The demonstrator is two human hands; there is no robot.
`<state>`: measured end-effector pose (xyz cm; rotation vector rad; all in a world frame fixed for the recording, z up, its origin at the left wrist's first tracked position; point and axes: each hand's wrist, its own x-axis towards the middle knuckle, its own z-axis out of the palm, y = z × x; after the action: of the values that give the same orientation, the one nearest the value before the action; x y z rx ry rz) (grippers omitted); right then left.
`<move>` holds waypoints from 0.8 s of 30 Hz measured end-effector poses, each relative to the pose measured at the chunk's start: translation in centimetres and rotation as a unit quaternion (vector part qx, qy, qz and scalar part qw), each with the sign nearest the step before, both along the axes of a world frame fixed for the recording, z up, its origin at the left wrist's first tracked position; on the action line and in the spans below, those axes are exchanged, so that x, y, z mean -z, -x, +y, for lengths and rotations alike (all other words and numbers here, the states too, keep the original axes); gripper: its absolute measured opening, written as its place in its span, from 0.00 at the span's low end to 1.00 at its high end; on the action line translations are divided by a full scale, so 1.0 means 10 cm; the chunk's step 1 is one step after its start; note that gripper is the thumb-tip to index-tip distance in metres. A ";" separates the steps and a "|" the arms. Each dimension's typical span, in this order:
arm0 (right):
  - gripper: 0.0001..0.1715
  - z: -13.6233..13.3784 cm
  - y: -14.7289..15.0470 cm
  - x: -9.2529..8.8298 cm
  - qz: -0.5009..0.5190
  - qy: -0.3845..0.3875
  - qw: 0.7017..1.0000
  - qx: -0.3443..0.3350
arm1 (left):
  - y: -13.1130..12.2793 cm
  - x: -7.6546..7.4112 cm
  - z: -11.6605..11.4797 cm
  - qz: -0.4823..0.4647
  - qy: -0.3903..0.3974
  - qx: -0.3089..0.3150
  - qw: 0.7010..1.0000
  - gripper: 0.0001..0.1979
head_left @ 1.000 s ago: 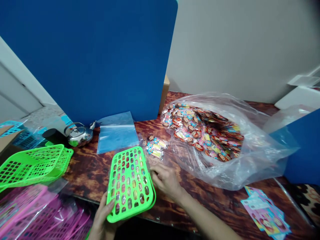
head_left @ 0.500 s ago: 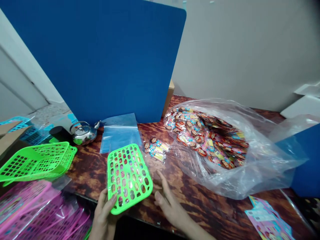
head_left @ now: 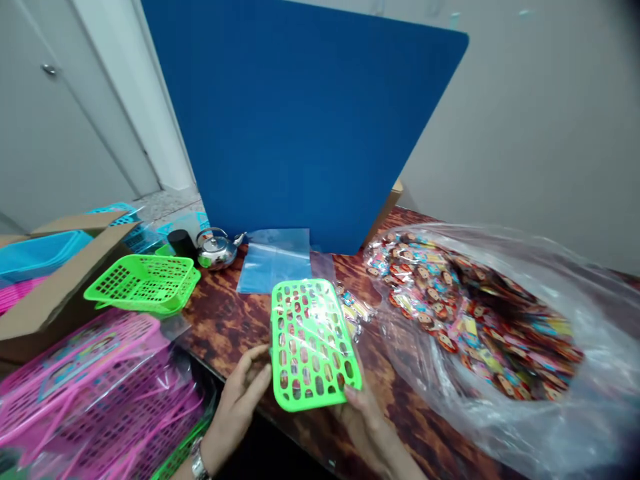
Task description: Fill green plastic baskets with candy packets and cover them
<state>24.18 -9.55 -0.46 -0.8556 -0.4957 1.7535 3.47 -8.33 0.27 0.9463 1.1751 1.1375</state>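
Note:
A bright green plastic basket (head_left: 313, 343) with rows of oval holes is tilted in front of me, its perforated bottom facing me. Glare on it looks like clear film. Colourful pieces show through the holes. At its lower right corner, my right hand (head_left: 363, 413) grips the rim, thumb in front and fingers behind. My left hand (head_left: 243, 397) is curled at the left edge, thumb and forefinger touching the side; its fingertips are partly hidden. Small doll-printed packets (head_left: 353, 307) lie on the table just behind the basket.
A large clear bag (head_left: 500, 347) of doll-printed packets spreads across the right. Clear plastic bags (head_left: 275, 260) lie beneath a blue panel (head_left: 310, 127). Leftward are a kettle (head_left: 217, 252), green baskets (head_left: 145, 283), a cardboard box (head_left: 65, 280) and bagged pink baskets (head_left: 100, 387).
My view has swung left. My right hand, apart from the basket before, now holds its lower right corner. My left thumb has slid off the basket's face to its edge.

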 end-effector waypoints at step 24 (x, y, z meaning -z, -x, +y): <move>0.21 -0.01 0.00 0.02 -0.005 0.011 1.000 -0.017 | 0.31 -0.26 0.06 0.527 -0.436 0.008 0.729 0.08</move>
<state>24.16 -9.68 -0.63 -0.8774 -0.5012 1.7895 0.39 -7.77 2.89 2.5734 1.4568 1.1290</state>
